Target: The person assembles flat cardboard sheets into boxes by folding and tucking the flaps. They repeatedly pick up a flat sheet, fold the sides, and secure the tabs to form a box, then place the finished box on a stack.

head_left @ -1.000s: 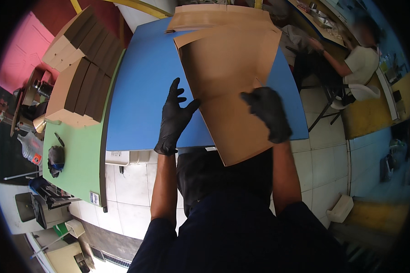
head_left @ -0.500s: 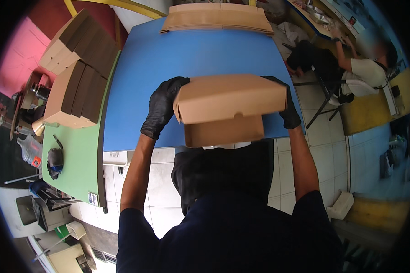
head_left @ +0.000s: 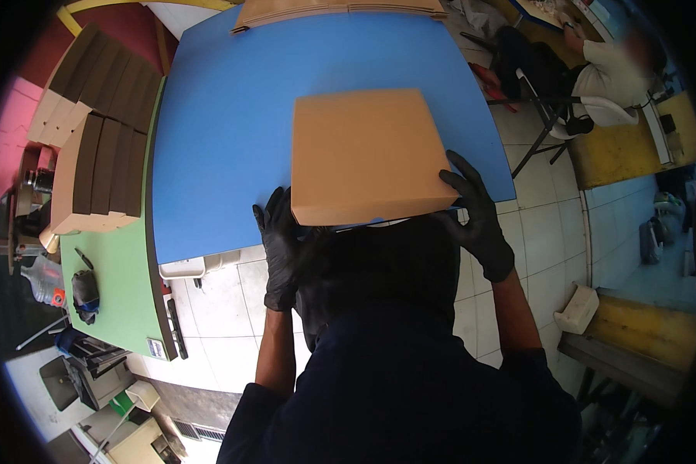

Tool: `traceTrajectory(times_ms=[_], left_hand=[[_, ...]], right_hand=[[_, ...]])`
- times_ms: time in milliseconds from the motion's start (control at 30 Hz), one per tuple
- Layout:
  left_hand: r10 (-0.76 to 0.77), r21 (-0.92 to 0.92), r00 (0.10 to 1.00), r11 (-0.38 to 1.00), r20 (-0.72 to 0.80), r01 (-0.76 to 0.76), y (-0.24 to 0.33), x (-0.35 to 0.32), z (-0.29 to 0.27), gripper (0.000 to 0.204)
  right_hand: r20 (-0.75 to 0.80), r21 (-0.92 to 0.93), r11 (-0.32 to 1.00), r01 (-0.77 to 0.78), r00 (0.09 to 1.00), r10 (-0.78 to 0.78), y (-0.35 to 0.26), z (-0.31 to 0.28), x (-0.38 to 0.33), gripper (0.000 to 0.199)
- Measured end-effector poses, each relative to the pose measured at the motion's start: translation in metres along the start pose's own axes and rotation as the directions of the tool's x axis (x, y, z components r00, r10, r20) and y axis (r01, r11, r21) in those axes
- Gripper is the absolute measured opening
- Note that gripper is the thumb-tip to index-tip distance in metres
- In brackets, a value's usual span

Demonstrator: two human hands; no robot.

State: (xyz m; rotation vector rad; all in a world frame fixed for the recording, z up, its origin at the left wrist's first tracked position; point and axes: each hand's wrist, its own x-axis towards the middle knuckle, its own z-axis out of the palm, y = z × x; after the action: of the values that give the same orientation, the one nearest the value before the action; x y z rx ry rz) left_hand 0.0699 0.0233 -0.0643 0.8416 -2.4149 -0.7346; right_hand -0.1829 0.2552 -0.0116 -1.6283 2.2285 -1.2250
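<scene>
A brown cardboard box, its lid closed, rests on the blue table close to the front edge. Both my hands wear black gloves. My left hand is at the box's near left corner, fingers spread and pointing up along its side; part of the hand is hidden below the front edge. At the near right corner, my right hand has its fingers apart, with fingertips against the box's right side and the thumb by its front. Neither hand is wrapped around the box.
Flat cardboard sheets lie stacked at the table's far edge. On the left, folded boxes are piled on a green table, with a dark pouch nearer me. A person sits on a chair at the right.
The box, held up with its front flap hanging open half a second ago, is now closed and down on the table. My hands have come lower, toward its near corners, and spread their fingers.
</scene>
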Motion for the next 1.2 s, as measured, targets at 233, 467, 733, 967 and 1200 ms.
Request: traceTrajectory(times_ms=[233,467,733,967,1200], left_hand=[[0.004,0.016,0.981,1.000,-0.196,-0.001,-0.005,0.007,0.018,0.044],[-0.023,0.057,0.960,0.998,-0.280,0.041,-0.011,0.009,0.029,0.041],[-0.003,0.140,0.960,0.989,-0.279,0.043,-0.008,0.011,0.034,0.038],[-0.007,0.150,0.946,0.987,-0.323,0.058,0.006,0.015,0.025,0.037],[-0.291,-0.572,0.928,0.813,-0.231,0.113,0.033,0.009,-0.031,0.047]], right_hand=[[-0.154,-0.013,0.993,0.117,0.981,-0.118,0.024,0.023,-0.008,0.074],[-0.214,0.105,0.991,0.080,0.975,-0.056,0.031,0.017,-0.010,0.076],[-0.143,-0.237,0.964,0.123,0.977,-0.160,0.009,0.053,-0.007,0.066],[-0.208,-0.249,0.968,-0.043,0.978,-0.010,-0.024,0.075,0.001,0.043],[-0.189,-0.367,0.930,-0.021,0.981,-0.052,-0.020,0.076,0.002,0.040]])
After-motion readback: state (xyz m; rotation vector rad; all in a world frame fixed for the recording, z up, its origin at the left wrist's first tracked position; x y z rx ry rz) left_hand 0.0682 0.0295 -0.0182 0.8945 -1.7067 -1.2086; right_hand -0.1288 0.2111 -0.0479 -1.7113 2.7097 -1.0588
